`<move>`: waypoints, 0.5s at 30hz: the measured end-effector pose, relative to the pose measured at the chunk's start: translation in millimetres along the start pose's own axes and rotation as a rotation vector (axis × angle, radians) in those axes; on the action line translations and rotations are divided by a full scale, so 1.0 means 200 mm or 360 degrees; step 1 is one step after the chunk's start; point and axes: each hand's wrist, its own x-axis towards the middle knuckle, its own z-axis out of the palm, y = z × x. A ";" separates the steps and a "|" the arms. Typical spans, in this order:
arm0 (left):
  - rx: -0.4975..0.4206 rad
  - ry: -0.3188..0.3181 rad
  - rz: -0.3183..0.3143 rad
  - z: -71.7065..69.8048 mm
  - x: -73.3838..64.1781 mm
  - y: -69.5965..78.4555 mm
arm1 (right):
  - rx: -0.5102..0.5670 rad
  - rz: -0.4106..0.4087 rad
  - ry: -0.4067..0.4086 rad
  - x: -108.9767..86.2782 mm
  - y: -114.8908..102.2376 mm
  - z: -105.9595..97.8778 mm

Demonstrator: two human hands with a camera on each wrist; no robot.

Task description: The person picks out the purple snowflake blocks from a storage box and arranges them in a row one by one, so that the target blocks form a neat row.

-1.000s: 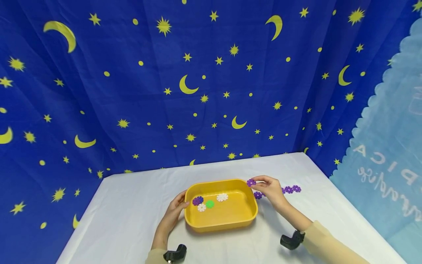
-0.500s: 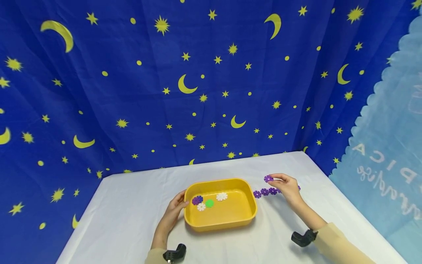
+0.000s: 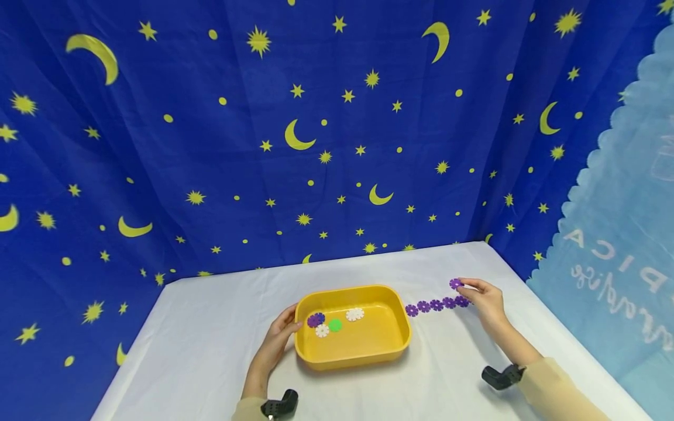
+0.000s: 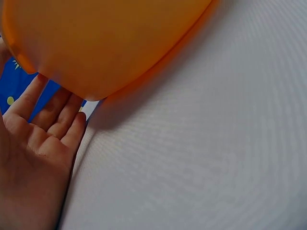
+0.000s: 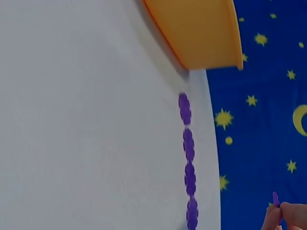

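My left hand point(image 3: 278, 336) grips the left wall of a yellow plastic bin point(image 3: 355, 361), thumb over the rim and fingers along the outside. In the left wrist view those fingers point(image 4: 60, 117) lie against the bin's outer wall. My right hand point(image 3: 484, 301) pinches a purple snowflake disc point(image 3: 456, 284) between thumb and fingertips, raised above the table; the right wrist view catches this disc point(image 5: 275, 199) edge-on. Below it runs a row of several purple snowflake discs point(image 3: 436, 305), laid edge to edge from the bin's right side; my hand hides the row's far end.
Inside the bin lie a purple and a blue disc point(image 3: 316, 319) overlapping, white discs point(image 3: 355, 314) and a green disc point(image 3: 334, 325). A white cloth point(image 3: 200, 351) covers the table. A blue star-and-moon curtain point(image 3: 237, 146) hangs behind it.
My right hand has carried the purple snowflake disc rightward from the bin's right corner, along above the row, uncovering the row's near discs. The left hand and bin stay put.
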 end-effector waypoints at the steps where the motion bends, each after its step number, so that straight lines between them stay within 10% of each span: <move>1: 0.0008 0.0002 0.0000 0.00 0.00 0.00 | -0.0005 0.0005 0.0012 0.01 0.00 -0.02; 15: -0.0002 -0.0002 0.0006 0.00 0.00 0.00 | 0.0022 0.0165 0.0205 0.08 0.04 -0.14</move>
